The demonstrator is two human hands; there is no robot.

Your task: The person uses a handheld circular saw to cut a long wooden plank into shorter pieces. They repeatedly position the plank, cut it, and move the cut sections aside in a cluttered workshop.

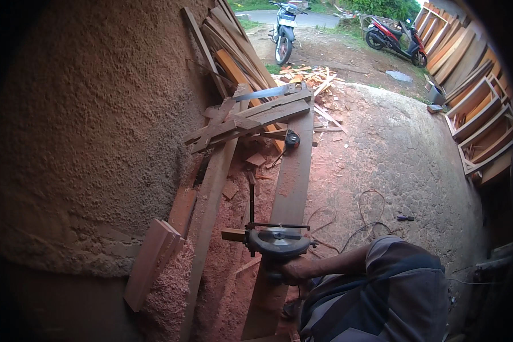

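My right hand (293, 271) reaches in from the lower right and grips a circular saw (273, 245) at its lower, handle side, with the fingers partly hidden. The saw's round metal blade shows, with a black bar across its far side. It is over a long wooden plank (293, 176) that runs away from me. A short light wood piece (232, 235) sticks out left of the saw. Farther up the plank lies a dark tape measure (292, 139). I cannot see my left hand.
Stacked offcuts and boards (245, 122) lean along the rough wall (85, 142) at left, above pink sawdust. Cords (370, 194) and a small dark tool (404, 218) lie on the concrete floor (404, 148). Wooden frames (484, 142) lean at right. Two motorbikes (285, 37) stand outside.
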